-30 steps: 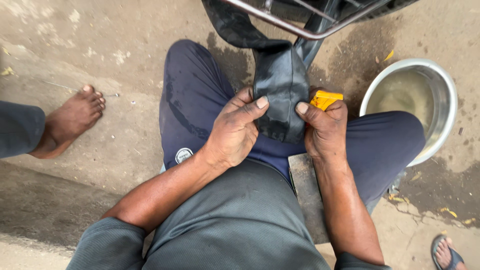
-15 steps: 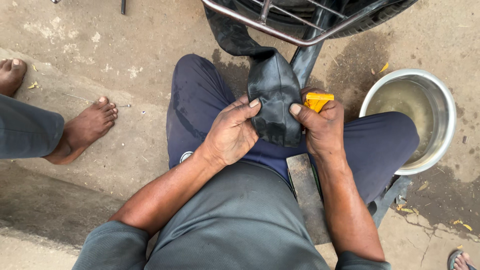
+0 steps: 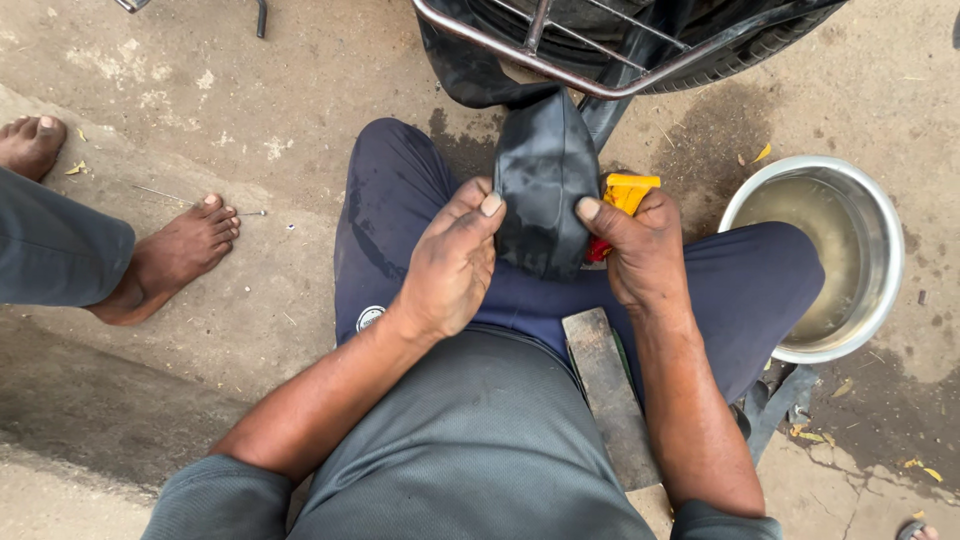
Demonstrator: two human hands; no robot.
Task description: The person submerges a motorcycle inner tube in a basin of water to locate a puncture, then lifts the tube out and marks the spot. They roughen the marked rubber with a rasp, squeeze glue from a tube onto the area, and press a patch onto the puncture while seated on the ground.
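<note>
Head cam: L hand (image 3: 452, 262) & R hand (image 3: 640, 248) pinch black rubber tube (image 3: 540, 190)

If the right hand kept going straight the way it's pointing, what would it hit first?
The right hand points up-frame, so past the yellow tool it grips, probably the metal rack bar; depth is unclear.

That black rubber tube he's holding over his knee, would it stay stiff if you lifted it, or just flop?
Probably floppy: the black rubber tube bends double between the left hand and right hand. Likely light, since thumbs alone pin it.
</note>
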